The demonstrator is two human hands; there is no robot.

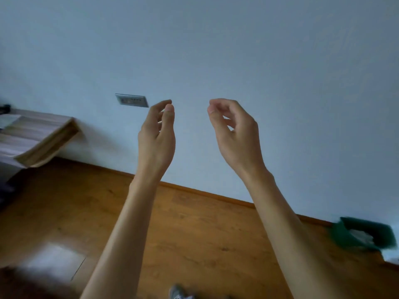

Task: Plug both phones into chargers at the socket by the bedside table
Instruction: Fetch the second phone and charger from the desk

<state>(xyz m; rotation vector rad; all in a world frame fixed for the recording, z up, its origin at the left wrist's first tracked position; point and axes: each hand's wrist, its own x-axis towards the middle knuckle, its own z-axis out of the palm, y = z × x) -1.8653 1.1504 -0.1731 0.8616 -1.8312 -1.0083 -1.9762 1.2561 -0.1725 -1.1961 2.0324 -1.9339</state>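
Note:
A grey wall socket (132, 100) sits on the pale wall, above and right of the wooden bedside table (41, 134) at the left edge. My left hand (157, 134) is raised in front of the wall just right of the socket, fingers loosely curled, holding nothing. My right hand (234, 132) is raised further right at the same height, fingers also loosely curled and empty. No phone or charger shows clearly; something dark lies at the table's far left end.
Wooden floor (194, 234) runs below a brown skirting board. A green object (364, 236) with white inside lies on the floor at the right by the wall. A shoe (178, 292) shows at the bottom edge.

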